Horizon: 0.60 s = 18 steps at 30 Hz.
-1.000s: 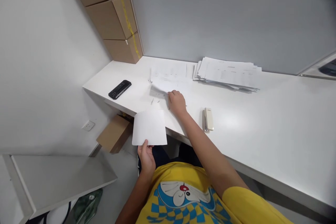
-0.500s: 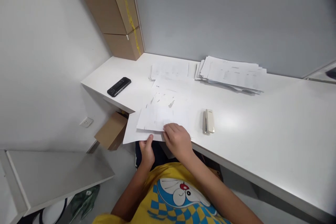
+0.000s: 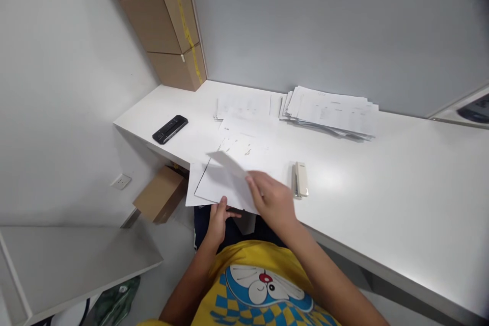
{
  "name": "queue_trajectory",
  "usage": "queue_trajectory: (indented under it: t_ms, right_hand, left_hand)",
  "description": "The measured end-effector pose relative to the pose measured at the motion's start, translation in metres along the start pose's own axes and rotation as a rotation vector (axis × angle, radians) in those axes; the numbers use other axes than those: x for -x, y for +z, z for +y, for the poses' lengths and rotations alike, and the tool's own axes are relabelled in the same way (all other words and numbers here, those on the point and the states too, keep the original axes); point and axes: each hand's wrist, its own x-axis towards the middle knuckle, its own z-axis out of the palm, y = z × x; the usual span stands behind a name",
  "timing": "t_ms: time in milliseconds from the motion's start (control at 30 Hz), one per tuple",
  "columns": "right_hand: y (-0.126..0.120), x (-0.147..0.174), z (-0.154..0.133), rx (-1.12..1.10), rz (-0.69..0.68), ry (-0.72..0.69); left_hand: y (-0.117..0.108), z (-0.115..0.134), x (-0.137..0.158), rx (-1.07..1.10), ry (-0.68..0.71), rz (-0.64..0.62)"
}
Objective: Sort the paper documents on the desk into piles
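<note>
My right hand [image 3: 274, 199] pinches a sheet of paper [image 3: 228, 163], which is raised and tilted above the desk's front edge. Below it, my left hand [image 3: 218, 220] grips white paper sheets [image 3: 214, 186] by their near edge, thumb on top and some fingers underneath. These sheets overhang the edge, and part of them is hidden behind my right hand. Just right of my right hand lies a cream stapler [image 3: 300, 179]. Farther back on the desk are printed papers [image 3: 244, 106], with more loose sheets in front of them.
The white desk [image 3: 382, 188] runs along a grey panel. A thick paper stack [image 3: 332, 111] lies at the back, and a black phone [image 3: 170, 129] at the left. Cardboard boxes [image 3: 164, 20] are piled in the corner. Another carton [image 3: 160, 193] stands below the desk's left end.
My right hand has moved right and turned, lifting a sheet off the others. My left hand still grips the sheets at the near edge.
</note>
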Motion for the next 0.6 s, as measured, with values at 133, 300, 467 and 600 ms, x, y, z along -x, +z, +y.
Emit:
queue_trajectory:
  t_ms: [133, 300, 467, 600]
  right_hand:
    - [-0.018, -0.028, 0.011, 0.010, 0.217, -0.129]
    - [0.019, -0.086, 0.002, 0.166, -0.053, -0.083]
    - [0.069, -0.100, 0.006, 0.294, -0.277, 0.087]
    - [0.068, -0.058, 0.016, 0.002, -0.263, 0.128]
  left_hand:
    - [0.001, 0.002, -0.003, 0.019, 0.029, 0.061]
    - [0.002, -0.010, 0.012, 0.005, 0.109, 0.137]
    - [0.008, -0.007, 0.029, -0.002, 0.174, 0.386]
    - [-0.013, 0.008, 0.027, -0.012, 0.305, 0.558]
